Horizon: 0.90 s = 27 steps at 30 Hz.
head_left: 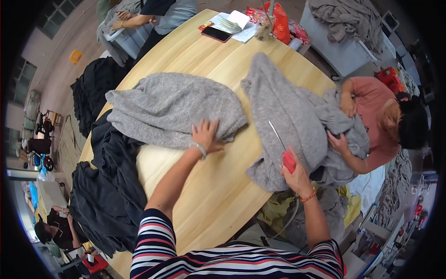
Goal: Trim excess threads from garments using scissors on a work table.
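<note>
A grey knit garment [176,104] lies bunched on the wooden table [204,200] to the left. My left hand [205,134] rests at its near edge, fingers spread. My right hand [297,179] is closed round the red handle of a tool [289,162] with a long, thin metal shaft; its exact kind is unclear. The shaft points up and left over a second grey knit garment [283,111] on the right. A co-worker's two hands are on the far right part of that grey cloth.
Black garments [109,186] hang over the table's left edge. A phone [216,33], papers [231,21] and red plastic bags [278,21] lie at the far end. The co-worker [376,116] leans in from the right; another person stands at the far left over a bin [134,42].
</note>
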Each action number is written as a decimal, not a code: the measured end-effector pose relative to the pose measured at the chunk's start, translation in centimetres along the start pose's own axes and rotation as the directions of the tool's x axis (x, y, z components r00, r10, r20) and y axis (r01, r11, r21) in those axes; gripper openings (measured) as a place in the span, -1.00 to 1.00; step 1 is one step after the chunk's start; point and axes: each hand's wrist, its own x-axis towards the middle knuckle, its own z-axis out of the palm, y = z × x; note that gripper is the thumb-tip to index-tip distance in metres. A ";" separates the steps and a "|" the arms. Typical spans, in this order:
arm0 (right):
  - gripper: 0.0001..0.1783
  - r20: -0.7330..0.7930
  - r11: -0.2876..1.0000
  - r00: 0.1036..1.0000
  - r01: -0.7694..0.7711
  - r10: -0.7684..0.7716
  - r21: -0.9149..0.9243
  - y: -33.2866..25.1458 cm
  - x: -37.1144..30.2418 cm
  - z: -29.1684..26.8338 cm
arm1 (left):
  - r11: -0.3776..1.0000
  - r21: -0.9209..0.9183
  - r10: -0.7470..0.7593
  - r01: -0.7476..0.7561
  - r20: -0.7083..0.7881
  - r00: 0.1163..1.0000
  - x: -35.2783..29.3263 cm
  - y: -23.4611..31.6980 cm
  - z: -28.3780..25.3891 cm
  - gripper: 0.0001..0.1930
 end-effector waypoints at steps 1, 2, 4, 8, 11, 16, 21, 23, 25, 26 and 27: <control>-0.32 0.033 0.999 0.999 -0.024 0.025 -0.041 0.7 -0.4 0.5 | 0.992 0.086 0.097 -0.087 -0.115 0.989 -1.5 -1.9 3.1 -0.22; -0.32 0.052 0.999 0.998 -0.044 0.045 -0.016 1.4 -0.7 0.8 | 0.994 0.083 0.087 -0.078 -0.118 0.989 -1.5 -3.1 3.9 -0.22; -0.32 0.099 0.995 0.992 -0.083 0.078 0.053 0.4 -0.5 1.5 | 0.919 -0.310 -0.251 0.243 0.016 0.968 -2.8 -4.8 4.2 -0.45; -0.37 0.112 0.979 0.991 -0.097 0.077 0.177 -2.0 0.5 3.7 | 0.492 -0.853 -0.264 0.175 0.045 0.963 -6.1 -2.7 -2.2 -0.75; -0.38 0.173 0.980 0.979 -0.130 0.104 0.148 -3.7 0.5 5.7 | -0.085 -0.967 -0.090 0.242 0.249 0.964 -10.1 3.2 -11.6 -0.66; -0.35 0.097 0.977 0.995 0.013 -0.035 0.215 -8.8 -0.7 9.4 | -0.634 -0.761 -0.141 -0.134 -0.056 0.988 -18.8 6.6 -24.3 -0.59; -0.37 0.117 0.937 0.964 0.197 -0.239 0.287 -13.8 -0.8 10.0 | -0.667 -0.520 -0.319 -0.534 -0.448 0.835 -26.4 1.1 -28.9 -0.54; -0.40 0.131 0.946 0.950 0.253 -0.283 0.204 -16.3 -1.2 10.9 | -0.501 -0.549 -0.493 -0.669 -0.453 0.742 -29.6 -3.7 -26.1 -0.55; -0.43 0.275 0.959 0.947 0.090 -0.166 0.269 -17.2 -1.9 12.4 | -0.372 -0.710 -0.704 -0.598 -0.204 0.680 -33.5 -10.9 -20.6 -0.63; -0.45 0.306 0.957 0.939 0.066 -0.155 0.283 -17.5 -2.5 13.3 | -0.221 -0.888 -0.779 -0.403 -0.088 0.620 -34.9 -12.9 -19.3 -0.65; -0.48 0.329 0.955 0.933 0.046 -0.146 0.294 -17.7 -3.0 14.0 | -0.052 -0.991 -0.805 -0.120 -0.029 0.592 -37.0 -15.8 -16.2 -0.63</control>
